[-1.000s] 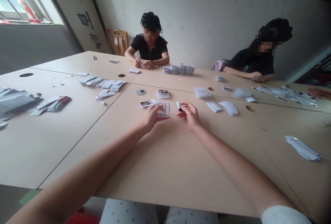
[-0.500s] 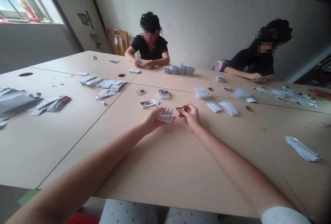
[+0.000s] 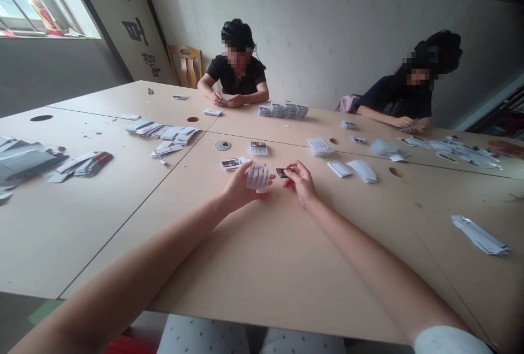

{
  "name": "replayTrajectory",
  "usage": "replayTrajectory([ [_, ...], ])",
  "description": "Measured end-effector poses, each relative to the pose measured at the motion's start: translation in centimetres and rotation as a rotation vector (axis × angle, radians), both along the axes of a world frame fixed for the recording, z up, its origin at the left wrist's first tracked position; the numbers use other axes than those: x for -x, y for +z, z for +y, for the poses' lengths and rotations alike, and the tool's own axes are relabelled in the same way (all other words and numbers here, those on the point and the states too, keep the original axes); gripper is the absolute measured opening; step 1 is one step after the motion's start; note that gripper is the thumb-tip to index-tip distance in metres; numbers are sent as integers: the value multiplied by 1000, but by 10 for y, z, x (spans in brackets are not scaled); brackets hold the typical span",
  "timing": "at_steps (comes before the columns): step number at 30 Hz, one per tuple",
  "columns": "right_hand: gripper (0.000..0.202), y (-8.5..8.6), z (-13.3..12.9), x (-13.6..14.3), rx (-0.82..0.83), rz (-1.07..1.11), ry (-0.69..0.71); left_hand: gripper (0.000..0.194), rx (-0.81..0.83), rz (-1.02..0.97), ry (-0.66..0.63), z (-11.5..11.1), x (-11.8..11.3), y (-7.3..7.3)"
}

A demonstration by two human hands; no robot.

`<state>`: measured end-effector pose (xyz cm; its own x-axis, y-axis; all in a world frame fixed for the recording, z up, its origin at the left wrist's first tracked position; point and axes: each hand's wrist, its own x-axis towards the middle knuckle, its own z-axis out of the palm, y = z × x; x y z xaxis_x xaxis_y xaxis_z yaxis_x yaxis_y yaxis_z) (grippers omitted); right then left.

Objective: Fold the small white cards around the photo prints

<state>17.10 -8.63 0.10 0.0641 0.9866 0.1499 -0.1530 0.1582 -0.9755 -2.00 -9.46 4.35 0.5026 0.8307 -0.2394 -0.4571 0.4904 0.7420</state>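
Observation:
My left hand is closed around a clear plastic compartment box, tilted so its rows of small cells face me. What lies in the cells is too small to make out. Just to its right, my right hand pinches a small dark printed card between thumb and fingers. The card and the box are a little apart. Behind my left hand lies a pile of printed cards. Farther back stands another clear compartment box with a dark card on top.
Stacked clear boxes stand before a co-worker; a second co-worker sits at right. Clear trays and white cards lie right of my hands. Folded paper pieces cover the left. The table has round holes.
My left hand has tipped the box more upright, its face turned toward me. The dark card in my right hand has turned and moved slightly left.

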Motion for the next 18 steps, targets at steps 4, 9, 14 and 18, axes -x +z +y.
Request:
replayTrajectory([
  [4, 24, 1, -1, 0, -25, 2, -3, 36, -2, 49, 37, 1, -2, -2],
  [9, 26, -3, 1, -1, -51, -6, 5, 42, -96, 65, -27, 4, 0, -8],
  [14, 25, -2, 0, -1, -73, -22, 5, 43, -181, 102, 14, 2, 1, -7],
  [18, 31, 0, -2, -1, -68, -43, 17, 50, -202, 138, 63, 1, 0, -8],
])
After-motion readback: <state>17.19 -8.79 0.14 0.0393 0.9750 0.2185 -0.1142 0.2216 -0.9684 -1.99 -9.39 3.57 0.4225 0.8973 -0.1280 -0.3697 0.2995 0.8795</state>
